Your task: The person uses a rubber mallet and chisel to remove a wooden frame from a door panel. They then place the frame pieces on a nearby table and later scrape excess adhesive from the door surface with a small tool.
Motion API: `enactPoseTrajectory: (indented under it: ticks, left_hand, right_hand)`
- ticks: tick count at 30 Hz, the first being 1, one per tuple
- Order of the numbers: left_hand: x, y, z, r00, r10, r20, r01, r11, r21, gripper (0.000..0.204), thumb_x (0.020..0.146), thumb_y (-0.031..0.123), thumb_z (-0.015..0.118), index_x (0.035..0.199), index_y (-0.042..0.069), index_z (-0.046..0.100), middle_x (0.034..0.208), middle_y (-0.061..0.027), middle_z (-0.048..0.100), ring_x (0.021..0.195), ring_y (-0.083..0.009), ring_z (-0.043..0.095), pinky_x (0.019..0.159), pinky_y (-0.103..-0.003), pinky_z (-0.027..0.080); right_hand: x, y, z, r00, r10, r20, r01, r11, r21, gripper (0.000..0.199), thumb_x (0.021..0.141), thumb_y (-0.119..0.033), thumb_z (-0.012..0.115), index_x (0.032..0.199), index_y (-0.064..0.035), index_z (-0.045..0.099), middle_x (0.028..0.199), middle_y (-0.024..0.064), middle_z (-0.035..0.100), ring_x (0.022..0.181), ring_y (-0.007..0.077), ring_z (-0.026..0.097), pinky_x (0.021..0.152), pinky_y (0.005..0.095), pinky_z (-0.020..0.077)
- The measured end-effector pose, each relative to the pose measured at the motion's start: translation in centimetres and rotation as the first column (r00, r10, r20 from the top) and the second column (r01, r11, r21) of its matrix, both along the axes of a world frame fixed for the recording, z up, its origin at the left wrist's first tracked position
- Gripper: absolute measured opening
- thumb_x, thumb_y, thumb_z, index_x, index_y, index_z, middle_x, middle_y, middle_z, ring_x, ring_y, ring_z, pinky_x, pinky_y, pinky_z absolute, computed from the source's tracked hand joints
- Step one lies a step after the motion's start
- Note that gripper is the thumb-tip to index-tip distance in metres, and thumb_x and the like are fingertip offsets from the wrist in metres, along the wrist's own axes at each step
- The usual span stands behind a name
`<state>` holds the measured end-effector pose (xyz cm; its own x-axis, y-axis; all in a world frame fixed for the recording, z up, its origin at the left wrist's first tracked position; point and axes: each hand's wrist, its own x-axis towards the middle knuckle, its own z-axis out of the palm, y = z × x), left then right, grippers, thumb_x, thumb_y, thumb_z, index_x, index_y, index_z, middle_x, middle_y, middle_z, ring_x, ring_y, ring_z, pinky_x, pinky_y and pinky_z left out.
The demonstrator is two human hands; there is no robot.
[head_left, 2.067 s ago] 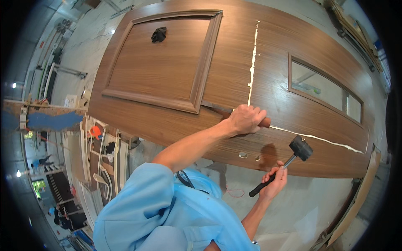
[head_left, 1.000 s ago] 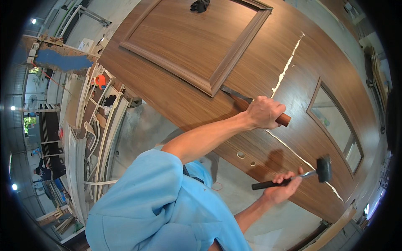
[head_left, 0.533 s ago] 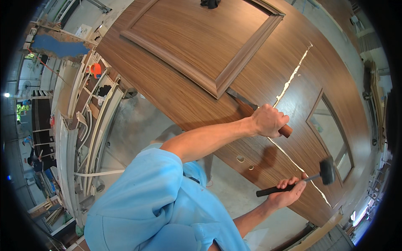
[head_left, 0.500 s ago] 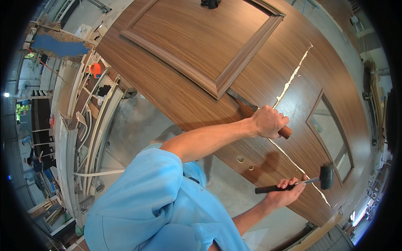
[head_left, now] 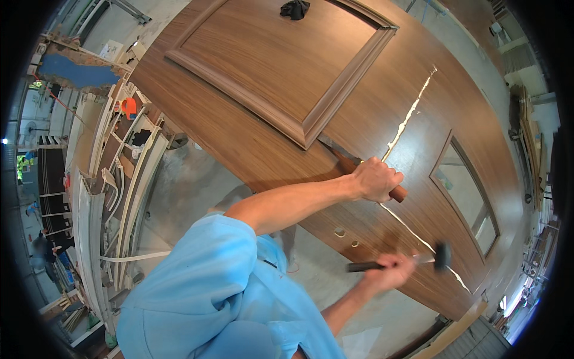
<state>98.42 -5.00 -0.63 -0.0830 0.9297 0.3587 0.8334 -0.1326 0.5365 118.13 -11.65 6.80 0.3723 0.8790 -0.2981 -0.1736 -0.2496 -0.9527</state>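
Near right: black-headed mallet (head_left: 442,256) is clamped in right grip (head_left: 391,272); head judged heavy, best held by handle | Farther left: brown-handled bladed tool (head_left: 399,194) is clamped in left grip (head_left: 378,179) over door panel (head_left: 275,160); judged stiff, edge best avoided | Far: moulded frame (head_left: 239,95), probably easily dented.

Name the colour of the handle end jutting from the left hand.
The handle end is reddish-brown, showing best in the head view.

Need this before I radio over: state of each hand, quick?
Left hand: closed, holding the brown-handled bladed tool.
Right hand: closed, holding the black-headed mallet.
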Motion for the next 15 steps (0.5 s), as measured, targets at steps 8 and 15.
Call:
enactPoseTrajectory:
  ticks: [8,15]
  left_hand:
    - [0.2,0.2,-1.8,0.996,-0.066,-0.064,0.059,0.992,-0.111,0.025,0.062,0.015,0.080,0.071,0.006,0.059,0.063,-0.0102,0.067,0.054,-0.0267,0.068,0.049,-0.039,0.055]
    - [-0.1,-0.3,-1.7,0.998,-0.047,-0.033,0.046,0.998,-0.039,0.022,0.063,0.013,0.078,0.073,0.006,0.059,0.065,-0.0102,0.067,0.056,-0.0276,0.069,0.050,-0.039,0.055]
  right_hand:
    - [3.6,0.5,-1.3,0.990,0.062,-0.125,-0.071,0.996,-0.063,0.032,0.110,-0.026,0.045,0.131,-0.0042,0.055,0.072,-0.0015,0.046,0.050,0.0060,0.041,0.039,0.0220,0.0365]
    - [2.0,-0.5,-3.9,0.817,0.446,-0.366,-0.548,0.798,-0.250,0.028,0.109,-0.025,0.049,0.125,-0.0051,0.058,0.070,-0.0021,0.046,0.049,0.0061,0.040,0.038,0.0236,0.0359]
